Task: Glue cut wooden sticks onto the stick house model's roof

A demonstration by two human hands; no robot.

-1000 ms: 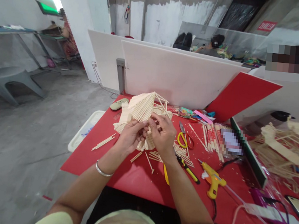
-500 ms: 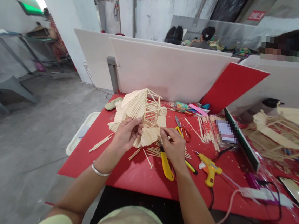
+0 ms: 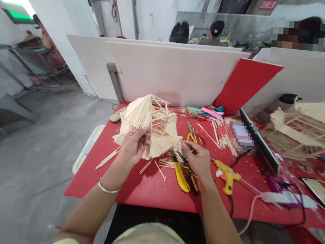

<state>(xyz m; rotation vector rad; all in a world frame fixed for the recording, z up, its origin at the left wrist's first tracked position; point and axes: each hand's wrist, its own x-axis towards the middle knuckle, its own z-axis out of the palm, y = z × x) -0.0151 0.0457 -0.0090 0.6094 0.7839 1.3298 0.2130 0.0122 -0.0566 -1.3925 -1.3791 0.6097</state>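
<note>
A small house model built of thin wooden sticks stands on the table, its stick roof to the left and an open lattice frame to the right. My left hand is closed in front of the roof's lower edge, thumb and forefinger pinched; what they hold is too small to make out. Just off the model's right edge, my right hand is also closed in a pinch, its contents hidden. Below its fingers lie a yellow-handled cutting tool and black-and-yellow pliers. Loose sticks are scattered around the model.
A yellow glue gun with its cable lies right of my right hand. Behind it are scissors, stick bundles and a phone. White boards wall off the table's back. Another stick model stands far right.
My right hand has moved right, away from the model, uncovering the pliers. My left hand stays at the roof's lower edge. The whole view has shifted slightly.
</note>
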